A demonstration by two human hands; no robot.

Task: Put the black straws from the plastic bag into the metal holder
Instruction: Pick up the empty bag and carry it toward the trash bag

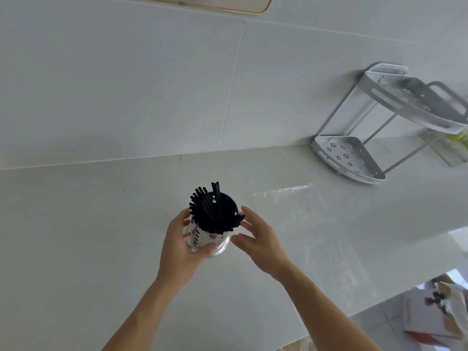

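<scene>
A perforated metal holder (202, 240) stands upright on the pale counter, near the middle of the view. Several black straws (211, 211) fill it and stick out of its top, leaning toward the left and back. My left hand (181, 245) wraps around the holder's left side and grips it. My right hand (257, 240) is just right of the holder, fingers spread, fingertips close to the straw ends, holding nothing. A clear plastic bag (311, 236) lies flat on the counter to the right of my right hand; it looks empty.
A white two-tier corner rack (354, 158) stands at the back right against the tiled wall. The counter's edge (379, 304) runs diagonally at the lower right, with papers and a bag (438, 310) on the floor below.
</scene>
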